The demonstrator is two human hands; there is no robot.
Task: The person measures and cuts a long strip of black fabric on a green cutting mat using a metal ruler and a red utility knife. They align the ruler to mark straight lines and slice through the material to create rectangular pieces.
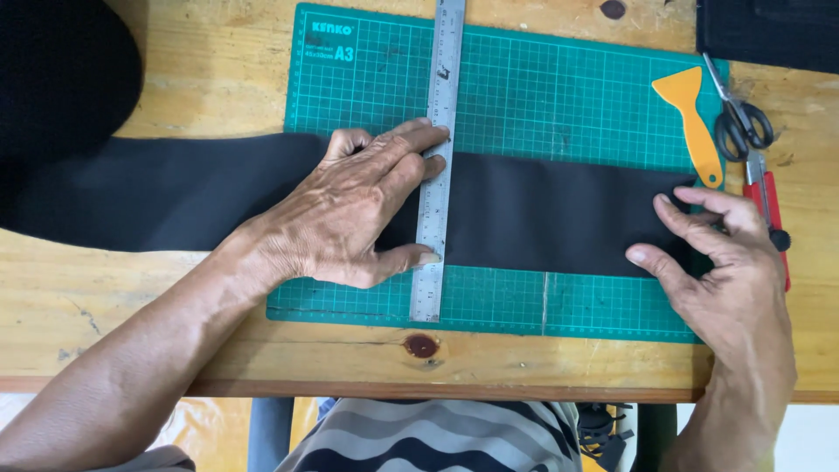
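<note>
Wooden table [218, 79] under green cutting mat [542, 96]; black fabric strip [542, 214] across.

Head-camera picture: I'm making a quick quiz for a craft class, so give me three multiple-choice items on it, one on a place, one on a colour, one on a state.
1. Where does the ruler lie?
A. Across the black strip on the cutting mat
B. Beside the mat on bare wood
C. Under the scissors

2. What colour is the scraper?
A. Green
B. Orange
C. Black

3. What is the left hand doing?
A. Holding the scissors
B. Hanging off the table
C. Pressing flat on the ruler and strip

Answers:
1 A, the metal ruler crosses the strip from the mat's top edge to its lower edge.
2 B, the scraper at the mat's right end is orange.
3 C, its fingers and thumb rest spread on the ruler; the right hand touches the strip's right end.
</note>
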